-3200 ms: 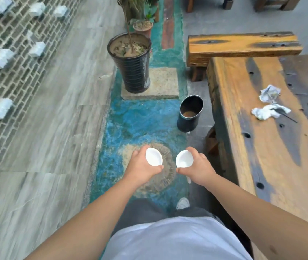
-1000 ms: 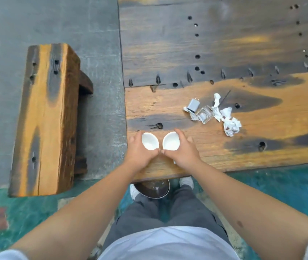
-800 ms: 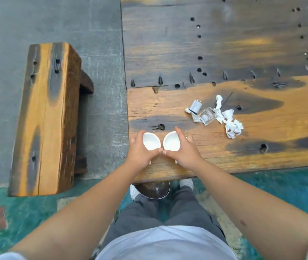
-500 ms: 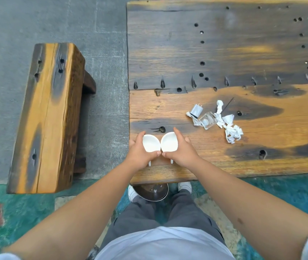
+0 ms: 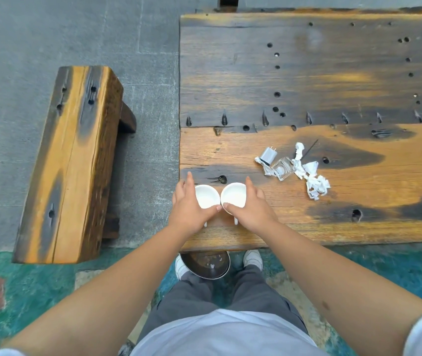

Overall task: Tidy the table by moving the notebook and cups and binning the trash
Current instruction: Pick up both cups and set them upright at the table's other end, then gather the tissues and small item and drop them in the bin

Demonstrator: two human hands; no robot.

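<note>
Cups, 2 of them, small, white and open side up, sit rim to rim near the table's near-left corner. Going from the left, a heavy wooden bench stands on the grey paving, apart from the table's end. Next, the left hand wraps the left cup, index finger along its far-left side and thumb across its near rim, a snug grip; its palm hides the cup's near wall and base. The right hand holds the right cup the same way, mirrored, thumb tips almost meeting between the cups. Only short white slivers of the cups' lower parts show below each thumb, so I cannot tell whether the cups rest on the wood or hover just above it. Below the table edge, a dark bin is partly cut off by that edge, between 2 white shoes. Further right lie a white charger plug, a clear glass bottle and crumpled paper scraps, clustered together, well apart from both hands.
</note>
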